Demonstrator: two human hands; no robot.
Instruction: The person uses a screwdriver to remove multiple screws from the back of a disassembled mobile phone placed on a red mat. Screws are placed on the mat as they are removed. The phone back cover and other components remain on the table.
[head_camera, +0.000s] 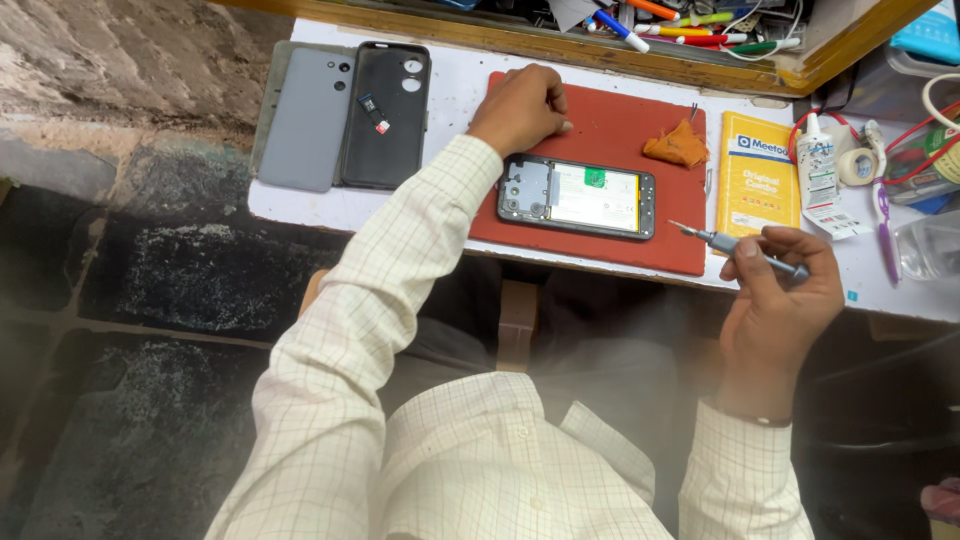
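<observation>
An opened phone (577, 196) with its back removed lies on a red work mat (620, 130), showing its battery and a grey camera plate. My left hand (520, 108) rests curled on the mat just above the phone's left end, holding nothing that I can see. My right hand (778, 290) is off the table's front edge, to the right of the phone, gripping a small grey screwdriver (740, 247) whose tip points left toward the mat.
A grey back cover (306, 118) and a black phone case (385, 115) with a small part on it lie at the left. An orange cloth (678, 144), a yellow box (757, 172), a glue bottle (816, 160), tape and a tray of pens (680, 25) stand nearby.
</observation>
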